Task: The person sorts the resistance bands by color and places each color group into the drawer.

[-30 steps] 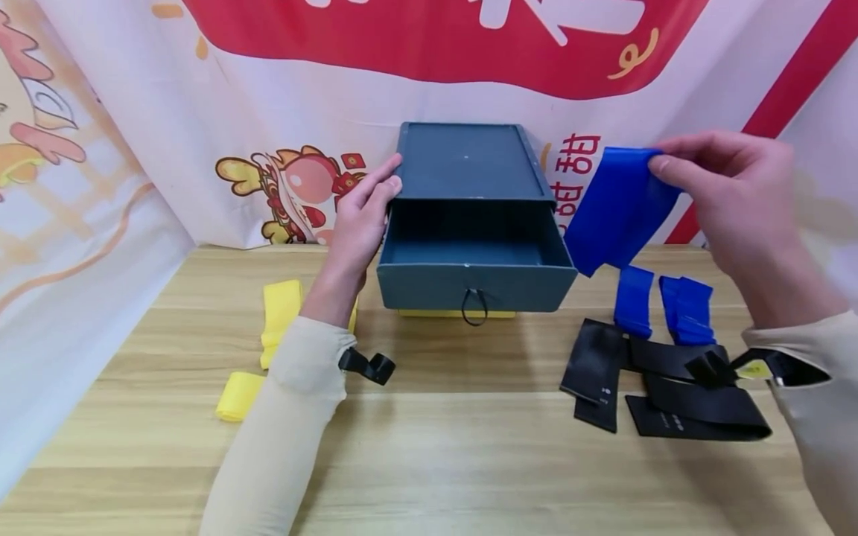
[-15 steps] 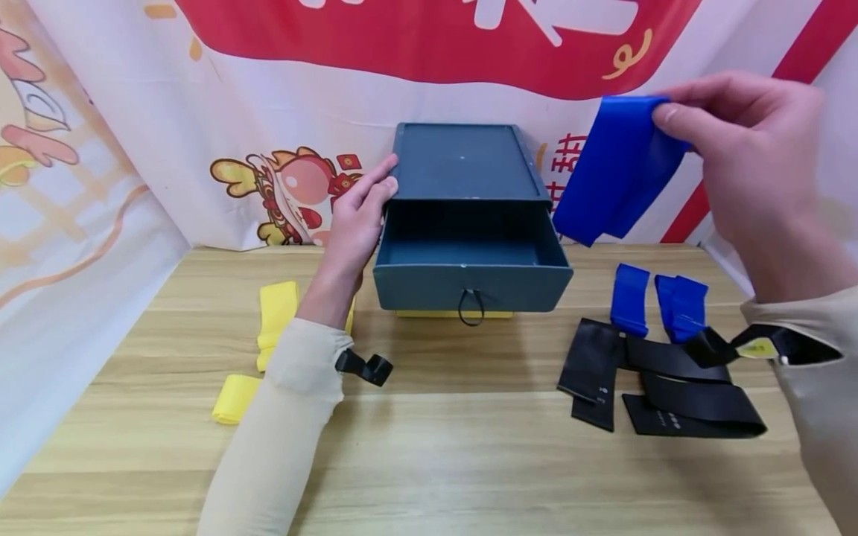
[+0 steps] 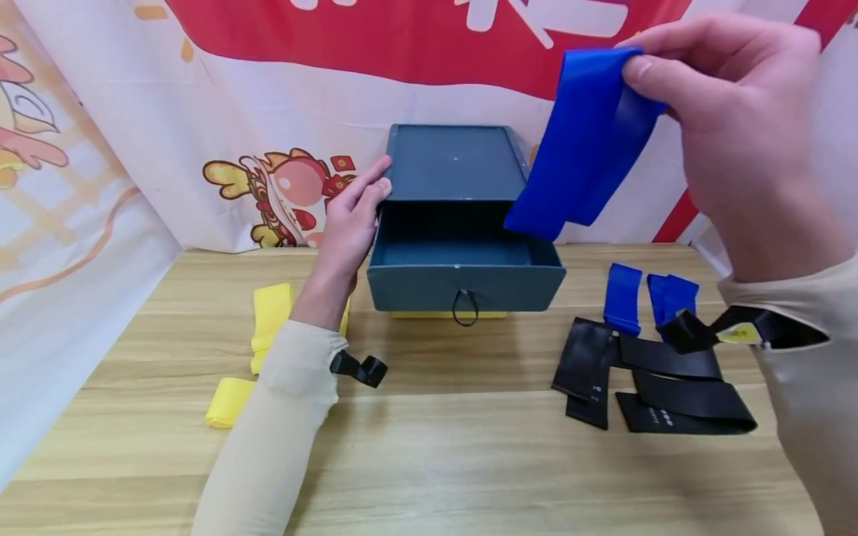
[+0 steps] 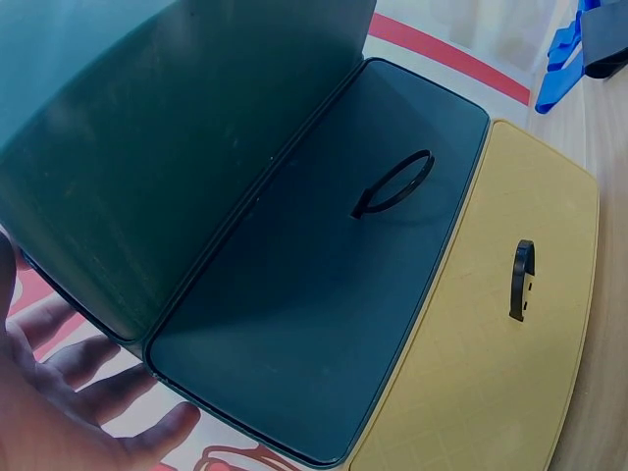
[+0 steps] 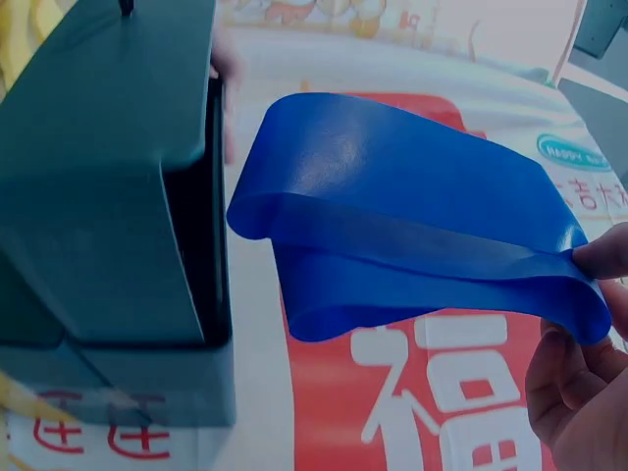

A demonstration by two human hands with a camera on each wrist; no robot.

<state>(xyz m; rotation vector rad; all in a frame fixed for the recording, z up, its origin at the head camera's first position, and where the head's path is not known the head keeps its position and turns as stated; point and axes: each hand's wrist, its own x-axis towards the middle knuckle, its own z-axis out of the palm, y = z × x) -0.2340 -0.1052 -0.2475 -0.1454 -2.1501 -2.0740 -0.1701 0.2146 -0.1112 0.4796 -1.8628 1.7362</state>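
My right hand (image 3: 751,112) pinches a blue resistance band (image 3: 583,141) by its upper end. The band hangs folded, its lower end overlapping the back right corner of the pulled-out drawer (image 3: 462,289) in the head view. In the right wrist view the looped blue band (image 5: 392,167) sags between the fingertips and the drawer unit (image 5: 108,255). My left hand (image 3: 351,216) rests against the left side of the dark teal drawer unit (image 3: 456,164), fingers extended. The left wrist view shows a closed teal drawer (image 4: 304,294) and a yellow drawer (image 4: 481,334) under the pulled-out one.
On the wooden table (image 3: 429,461), several black bands (image 3: 690,402) lie at the right, with more blue bands (image 3: 623,298) behind them. Yellow bands (image 3: 229,402) lie at the left, partly behind my left arm. A printed cloth (image 3: 469,97) hangs behind the unit.
My right hand has lifted the blue band higher and brought it left, from beside the drawer to over its right back corner. My left hand has stayed on the unit's side.
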